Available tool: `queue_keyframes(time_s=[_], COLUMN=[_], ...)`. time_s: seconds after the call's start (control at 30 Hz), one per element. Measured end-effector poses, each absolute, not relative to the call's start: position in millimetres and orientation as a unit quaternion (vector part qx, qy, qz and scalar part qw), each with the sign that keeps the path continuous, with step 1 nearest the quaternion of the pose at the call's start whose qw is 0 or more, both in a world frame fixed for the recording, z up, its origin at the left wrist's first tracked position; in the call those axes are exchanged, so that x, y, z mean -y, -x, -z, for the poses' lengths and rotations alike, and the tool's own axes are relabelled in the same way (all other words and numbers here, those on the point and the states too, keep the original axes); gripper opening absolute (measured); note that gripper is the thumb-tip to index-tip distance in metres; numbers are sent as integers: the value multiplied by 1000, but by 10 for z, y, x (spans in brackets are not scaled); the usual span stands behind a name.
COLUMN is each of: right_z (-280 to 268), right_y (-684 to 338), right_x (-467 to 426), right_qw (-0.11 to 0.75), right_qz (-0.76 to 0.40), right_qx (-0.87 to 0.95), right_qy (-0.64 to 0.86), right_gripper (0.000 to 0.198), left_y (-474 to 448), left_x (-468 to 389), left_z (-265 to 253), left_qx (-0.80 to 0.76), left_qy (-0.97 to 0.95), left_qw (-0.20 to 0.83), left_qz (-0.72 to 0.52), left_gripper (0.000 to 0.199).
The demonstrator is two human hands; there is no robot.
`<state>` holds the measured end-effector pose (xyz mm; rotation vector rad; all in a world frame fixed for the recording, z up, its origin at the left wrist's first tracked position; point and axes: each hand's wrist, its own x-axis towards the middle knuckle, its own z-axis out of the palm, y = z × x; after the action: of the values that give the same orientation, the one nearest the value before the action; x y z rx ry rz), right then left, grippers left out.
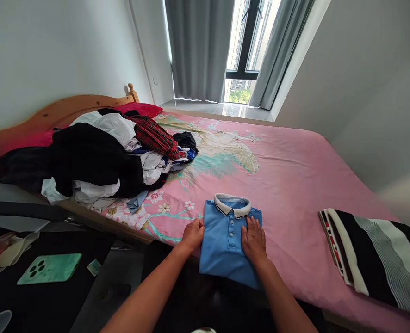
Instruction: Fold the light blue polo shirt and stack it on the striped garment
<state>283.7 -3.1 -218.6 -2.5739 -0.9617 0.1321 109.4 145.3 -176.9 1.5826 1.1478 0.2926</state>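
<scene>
the light blue polo shirt (217, 256) lies at the near edge of the bed (295, 185) and looks nearly fully folded. the right hand (254, 238) rests open and flat on its front; the left hand (193, 234) curls at its side, whether pinching cloth i cannot tell. striped clothes (375, 259) lie folded at right; the jumbled clothes heap (94, 155) at left seems left to fold.

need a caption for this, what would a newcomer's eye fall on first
Probably the blue shirt, folded at the near edge of the pink bed, the left hand at its side and the right hand on its front. Next might come the heap of clothes by the wooden headboard, then the striped stack at far right.
</scene>
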Motion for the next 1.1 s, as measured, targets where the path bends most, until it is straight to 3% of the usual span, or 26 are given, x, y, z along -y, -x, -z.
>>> queue_keyframes(time_s=[0.17,0.47,0.63,0.77,0.97,1.1], right_z=[2142,1979,2026,2057,2064,2087], right_y=[-2817,-2946,-2992,-3031,-3048,-3045], right_x=[17,48,100,115,100,103], right_qw=[176,244,238,233,143,129], right_qz=[-50,-88,-102,-82,-111,-110], right_qx=[336,316,306,325,323,323], right_qy=[924,913,916,913,929,931], right_gripper=[58,59,60,60,62,65], left_y=[-1038,-1091,-1067,-1146,-1227,-1136], left_x=[-1492,-1568,-1609,-1629,-1649,-1695], left_z=[1760,1649,1654,1687,1768,1788], left_qx=[-482,-438,-409,-420,-467,-493], left_qy=[-658,-588,-566,-564,-573,-572], left_qw=[570,676,715,711,670,647], left_qz=[-100,-69,-34,-16,-73,-105], left_gripper=[12,35,45,44,34,31])
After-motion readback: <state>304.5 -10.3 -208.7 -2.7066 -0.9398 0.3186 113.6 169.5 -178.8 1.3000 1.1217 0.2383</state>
